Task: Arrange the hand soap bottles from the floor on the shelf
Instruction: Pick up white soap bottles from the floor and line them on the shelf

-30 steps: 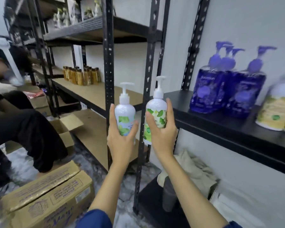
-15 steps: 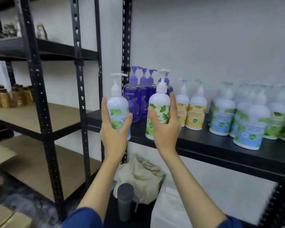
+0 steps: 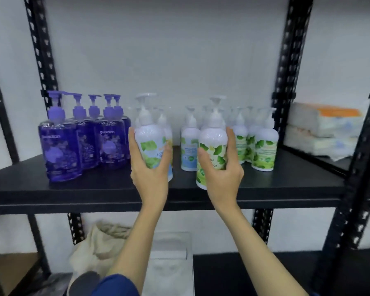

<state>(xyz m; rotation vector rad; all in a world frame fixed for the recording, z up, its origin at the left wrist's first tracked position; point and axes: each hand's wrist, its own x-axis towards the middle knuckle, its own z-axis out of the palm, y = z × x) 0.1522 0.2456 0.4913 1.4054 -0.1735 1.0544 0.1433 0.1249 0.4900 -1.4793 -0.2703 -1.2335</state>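
Observation:
My left hand grips a white pump bottle with a blue and green leaf label, held upright over the black shelf. A second white pump bottle with a green leaf label is in my right hand, its base close to the shelf's front part. Behind them stand several white soap bottles, and several purple soap bottles fill the shelf's left side. Whether the held bottles touch the shelf I cannot tell.
Black perforated uprights frame the shelf bay. Stacked white packages lie on the shelf to the right. Below, a beige cloth bag and a white box sit on the lower level.
The view has swung right to face the shelf squarely. Both hands have carried their bottles forward and lower, in front of the rows of white bottles.

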